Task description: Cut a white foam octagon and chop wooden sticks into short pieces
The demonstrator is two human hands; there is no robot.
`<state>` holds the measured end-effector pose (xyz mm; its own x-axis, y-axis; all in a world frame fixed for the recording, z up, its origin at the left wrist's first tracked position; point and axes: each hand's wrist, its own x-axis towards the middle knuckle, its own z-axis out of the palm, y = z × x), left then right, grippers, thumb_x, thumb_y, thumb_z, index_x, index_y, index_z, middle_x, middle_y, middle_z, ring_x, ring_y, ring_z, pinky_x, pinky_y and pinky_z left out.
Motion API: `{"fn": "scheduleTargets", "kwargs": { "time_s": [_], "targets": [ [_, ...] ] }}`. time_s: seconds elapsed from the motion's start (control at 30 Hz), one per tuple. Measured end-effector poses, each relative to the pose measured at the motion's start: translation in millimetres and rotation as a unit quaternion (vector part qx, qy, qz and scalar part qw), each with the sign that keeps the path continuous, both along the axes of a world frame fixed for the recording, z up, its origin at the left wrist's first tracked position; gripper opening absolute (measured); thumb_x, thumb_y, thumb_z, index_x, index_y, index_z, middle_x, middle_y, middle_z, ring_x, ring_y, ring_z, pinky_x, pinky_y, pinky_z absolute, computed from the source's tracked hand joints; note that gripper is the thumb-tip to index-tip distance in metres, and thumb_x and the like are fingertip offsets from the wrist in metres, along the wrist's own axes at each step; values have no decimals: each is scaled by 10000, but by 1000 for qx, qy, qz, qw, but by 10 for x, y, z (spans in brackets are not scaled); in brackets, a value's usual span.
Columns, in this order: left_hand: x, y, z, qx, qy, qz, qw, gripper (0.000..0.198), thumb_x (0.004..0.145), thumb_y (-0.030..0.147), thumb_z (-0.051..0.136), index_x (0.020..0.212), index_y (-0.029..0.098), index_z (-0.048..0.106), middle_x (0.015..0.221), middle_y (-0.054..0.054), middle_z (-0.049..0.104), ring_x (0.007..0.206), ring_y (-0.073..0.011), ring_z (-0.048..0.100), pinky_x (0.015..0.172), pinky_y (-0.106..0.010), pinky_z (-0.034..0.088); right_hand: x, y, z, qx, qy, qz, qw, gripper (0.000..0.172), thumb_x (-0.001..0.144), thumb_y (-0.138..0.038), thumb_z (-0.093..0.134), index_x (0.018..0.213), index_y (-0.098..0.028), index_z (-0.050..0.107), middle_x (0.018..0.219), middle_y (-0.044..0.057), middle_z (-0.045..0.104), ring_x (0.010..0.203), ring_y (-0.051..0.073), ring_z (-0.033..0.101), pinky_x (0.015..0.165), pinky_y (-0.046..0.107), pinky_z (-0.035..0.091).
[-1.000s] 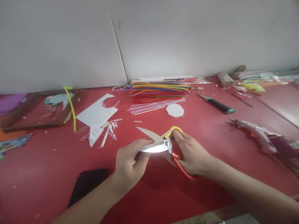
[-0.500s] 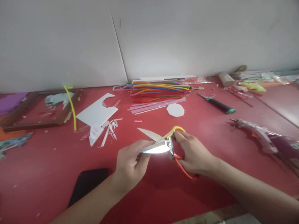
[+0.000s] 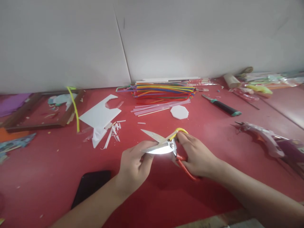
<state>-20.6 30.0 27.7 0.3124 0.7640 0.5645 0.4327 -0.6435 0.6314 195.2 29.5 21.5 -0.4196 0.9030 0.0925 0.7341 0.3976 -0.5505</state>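
Observation:
My right hand (image 3: 196, 155) grips the yellow and red handles of a pair of scissors (image 3: 163, 145) over the red table (image 3: 47, 171). The steel blades stand apart and point left. My left hand (image 3: 134, 166) is curled with its fingers pinched right under the lower blade, holding something I cannot make out. A black phone (image 3: 91, 186) lies flat just left of my left forearm.
A stack of coloured straws (image 3: 163, 91) lies at the back by the white wall. In front of it are a white octagon (image 3: 180, 112), a white cut sheet (image 3: 101, 115) with scraps, and a craft knife (image 3: 223, 106). A glue gun (image 3: 268, 137) lies right, a wooden frame (image 3: 40, 110) left.
Hands and scissors stay almost as they were, the blades still apart. The view has drifted slightly, so everything sits a little further right.

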Motion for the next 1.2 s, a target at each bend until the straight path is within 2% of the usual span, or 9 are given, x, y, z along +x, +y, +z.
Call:
{"fn": "scheduleTargets", "kwargs": {
  "time_s": [0.1,0.23,0.43,0.67,0.93,1.2],
  "targets": [
    [-2,7,-16,13,11,4,1000,162,863,72,537,932,151,660,724,8,706,542,-64,616,529,-129,478,-3,-1,1,2,8,1,1000,219,720,-199,503,929,-198,438,930,99,583,835,236,552,750,400,483],
    [-3,2,-17,8,22,1,1000,174,865,63,525,933,151,660,707,17,694,523,-58,599,527,-126,472,7,-6,-7,6,10,3,1000,232,735,-208,530,950,-196,446,949,105,583,871,251,552,778,416,481],
    [6,-2,9,16,19,-6,1000,177,864,61,511,931,146,650,749,3,713,596,-69,648,589,-119,501,-1,3,-15,1,24,10,1000,227,779,-280,591,948,-195,465,956,109,586,891,265,556,794,432,477],
    [-24,-5,-44,50,31,7,998,151,861,67,518,907,118,652,757,-39,724,639,-94,675,647,-143,529,4,-6,-39,11,33,19,999,259,784,-298,629,962,-197,470,954,99,583,885,258,555,785,425,479],
    [0,-17,-12,64,22,-1,998,162,839,30,518,904,139,619,707,7,676,566,-53,602,575,-116,478,1,-2,-35,22,44,30,998,249,749,-237,604,959,-192,478,956,103,588,879,254,554,778,421,482],
    [-8,-25,-14,60,36,0,998,152,866,52,498,904,148,610,690,17,663,551,-54,577,548,-128,455,20,-3,-33,51,20,23,998,175,748,-242,530,901,-195,460,879,102,591,806,246,547,707,407,485]
  ]
}}
